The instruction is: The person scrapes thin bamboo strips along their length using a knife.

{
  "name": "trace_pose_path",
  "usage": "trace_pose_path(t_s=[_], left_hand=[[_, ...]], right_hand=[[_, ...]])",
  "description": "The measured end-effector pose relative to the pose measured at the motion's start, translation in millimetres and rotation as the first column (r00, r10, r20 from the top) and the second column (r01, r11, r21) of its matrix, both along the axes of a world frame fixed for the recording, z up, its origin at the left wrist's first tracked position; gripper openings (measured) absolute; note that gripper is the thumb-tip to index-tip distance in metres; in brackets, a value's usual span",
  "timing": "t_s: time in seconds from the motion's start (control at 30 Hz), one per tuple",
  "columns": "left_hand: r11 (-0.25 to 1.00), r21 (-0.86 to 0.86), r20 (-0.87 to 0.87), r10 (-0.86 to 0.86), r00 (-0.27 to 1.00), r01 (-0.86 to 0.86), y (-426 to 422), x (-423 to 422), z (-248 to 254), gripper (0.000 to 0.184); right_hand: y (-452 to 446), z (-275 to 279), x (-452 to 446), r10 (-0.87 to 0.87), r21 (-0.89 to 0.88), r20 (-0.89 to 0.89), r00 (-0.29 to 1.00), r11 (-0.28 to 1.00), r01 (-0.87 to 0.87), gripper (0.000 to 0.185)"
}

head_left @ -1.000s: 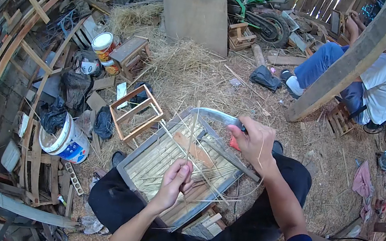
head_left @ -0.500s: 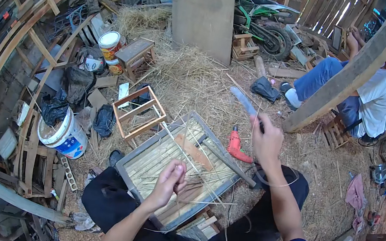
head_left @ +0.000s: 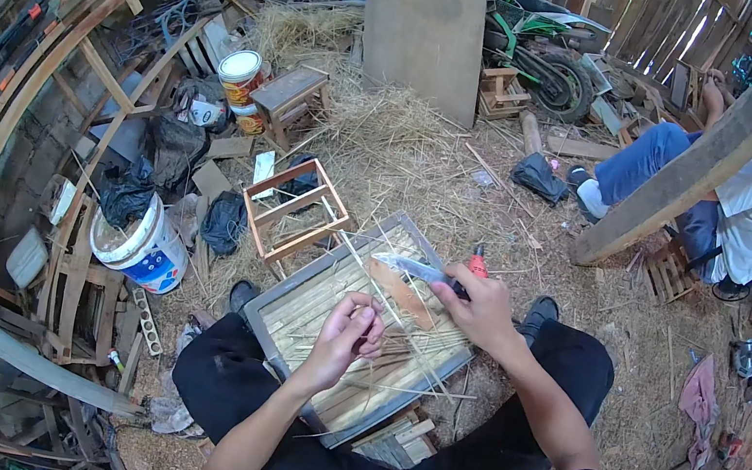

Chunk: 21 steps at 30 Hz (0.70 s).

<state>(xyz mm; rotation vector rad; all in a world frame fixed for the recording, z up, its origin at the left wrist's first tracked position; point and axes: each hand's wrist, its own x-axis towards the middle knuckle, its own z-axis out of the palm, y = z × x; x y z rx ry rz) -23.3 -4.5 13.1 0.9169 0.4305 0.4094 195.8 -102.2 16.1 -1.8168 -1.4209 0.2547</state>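
My right hand (head_left: 480,311) is closed round the dark handle of a knife (head_left: 418,268), its blade pointing left above the worktop. My left hand (head_left: 347,334) is closed in a pinch over the middle of the worktop; what its fingers hold, if anything, is too fine to make out. Under both hands lies a low slatted worktop (head_left: 293,293) with a grey frame, between my knees. Thin strips (head_left: 393,346) of pale wood or bamboo are scattered on it. A flat brown piece (head_left: 405,297) lies below the blade.
A red power drill (head_left: 477,259) shows partly behind my right hand. Beyond the worktop stands a small wooden frame (head_left: 297,208). A white bucket (head_left: 158,260) is at left. Another person (head_left: 745,205) sits at right behind a leaning curved beam (head_left: 692,167). Shavings cover the floor.
My right hand has brought the knife down and left, from out over the floor to above the worktop. My left hand stays over the worktop. The hammer seen earlier is now hidden.
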Motion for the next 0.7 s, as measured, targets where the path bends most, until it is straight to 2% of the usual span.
trace_pose_path(t_s=[0.1,0.2,0.23,0.33,0.43,0.53,0.63,0.7], left_hand=[[1.0,-0.017,0.012,-0.017,1.0,0.017,-1.4,5.0,-1.5,0.02],[0.996,0.058,-0.036,-0.068,0.997,0.07,-2.3,11.1,-9.0,0.02],[0.993,0.074,-0.08,-0.085,0.993,0.091,-4.3,13.1,-9.4,0.022],[0.98,0.122,-0.084,-0.146,0.986,0.155,-10.6,21.8,-3.7,0.024],[0.963,0.173,-0.091,-0.193,0.977,0.206,-9.2,24.9,-7.2,0.025],[0.932,0.234,-0.144,-0.247,0.958,0.276,-7.6,20.5,-14.4,0.025],[0.93,0.232,-0.23,-0.234,0.945,0.287,-9.4,13.0,-7.5,0.025],[0.924,0.289,-0.242,-0.183,0.953,0.251,-9.1,9.9,-10.8,0.025]], right_hand=[[3.8,1.7,-8.1,0.176,0.072,-0.334,0.926,0.984,-0.161,0.031],[5.2,-4.5,-21.5,0.22,0.023,-0.431,0.875,0.972,-0.233,0.035],[7.9,-2.8,-25.7,0.264,0.095,-0.403,0.876,0.964,-0.247,0.034],[15.9,-12.9,-24.6,0.302,0.087,-0.534,0.789,0.949,-0.304,0.028],[18.8,-10.2,-17.9,0.16,0.121,-0.622,0.767,0.987,-0.107,0.02],[21.4,-1.7,2.5,0.024,0.251,-0.763,0.646,0.932,0.262,0.019],[10.9,9.7,27.7,-0.06,0.176,-0.86,0.507,0.897,0.405,0.019],[10.1,8.5,25.8,-0.046,0.195,-0.856,0.515,0.894,0.404,0.019]])
